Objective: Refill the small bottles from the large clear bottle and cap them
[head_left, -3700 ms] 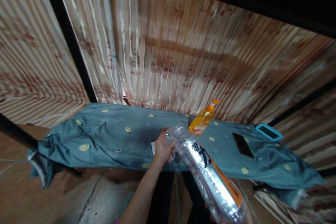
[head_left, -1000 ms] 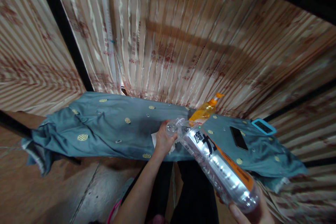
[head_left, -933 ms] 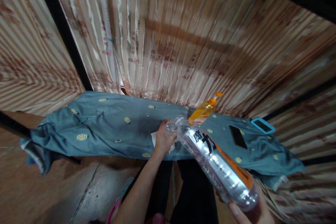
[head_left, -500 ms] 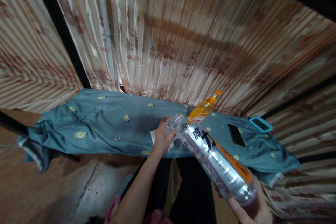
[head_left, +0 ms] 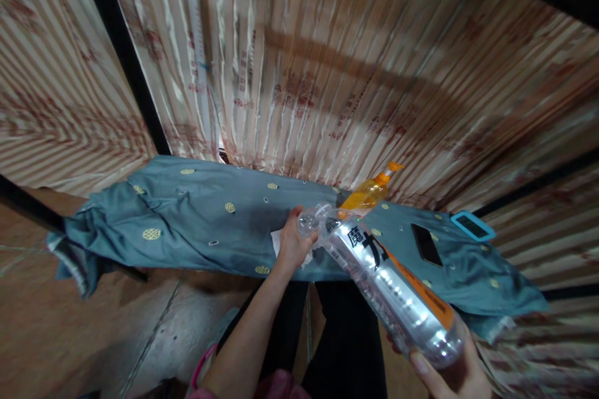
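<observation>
Teal cloth over bench (striped curtains behind)

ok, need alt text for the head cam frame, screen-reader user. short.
A person's right hand holds the base of a large clear plastic bottle tilted toward a small clear cup held by the left hand, above a teal cloth. An orange pump bottle, a black phone and a blue-framed device lie on the cloth, before striped curtains.

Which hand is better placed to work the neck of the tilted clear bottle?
Left. The left hand is already at the neck of the clear bottle, while the right hand supports its base, so it probably can't let go.
</observation>
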Available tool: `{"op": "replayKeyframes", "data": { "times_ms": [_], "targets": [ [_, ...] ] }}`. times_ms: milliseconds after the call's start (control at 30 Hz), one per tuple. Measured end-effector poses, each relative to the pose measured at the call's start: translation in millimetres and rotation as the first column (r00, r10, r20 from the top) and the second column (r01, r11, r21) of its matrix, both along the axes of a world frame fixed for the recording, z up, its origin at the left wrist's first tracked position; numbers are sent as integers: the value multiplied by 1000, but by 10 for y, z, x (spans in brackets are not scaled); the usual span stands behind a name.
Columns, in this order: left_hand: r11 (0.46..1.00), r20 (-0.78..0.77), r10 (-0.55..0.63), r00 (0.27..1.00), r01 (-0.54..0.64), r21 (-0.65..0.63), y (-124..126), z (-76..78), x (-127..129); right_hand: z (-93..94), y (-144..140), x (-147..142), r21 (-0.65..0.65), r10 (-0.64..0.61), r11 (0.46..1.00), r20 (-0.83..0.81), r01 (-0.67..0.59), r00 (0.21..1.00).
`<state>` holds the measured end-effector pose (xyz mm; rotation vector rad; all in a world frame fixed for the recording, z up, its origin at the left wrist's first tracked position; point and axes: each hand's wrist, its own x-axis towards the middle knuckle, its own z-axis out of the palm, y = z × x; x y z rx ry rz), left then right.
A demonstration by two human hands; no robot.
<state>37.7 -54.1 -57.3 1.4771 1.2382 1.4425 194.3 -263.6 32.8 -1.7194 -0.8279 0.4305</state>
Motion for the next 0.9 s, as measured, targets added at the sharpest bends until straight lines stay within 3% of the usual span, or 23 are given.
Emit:
{"op": "replayKeyframes", "data": {
  "times_ms": [267,767,900],
  "targets": [
    [1000,-14,-4,1000,4,-2,-3,6,-6,-36,-6,73,25,49,999,-133,-46,990],
    [1000,-14,-7,1000,7,-3,-10,14,-5,39,-26,56,-61,47,997,-8,-47,999],
    [1000,-13,-18,1000,18,0,-5,0,-6,23,-21,66,-61,61,996,-44,-64,997]
  ]
}}
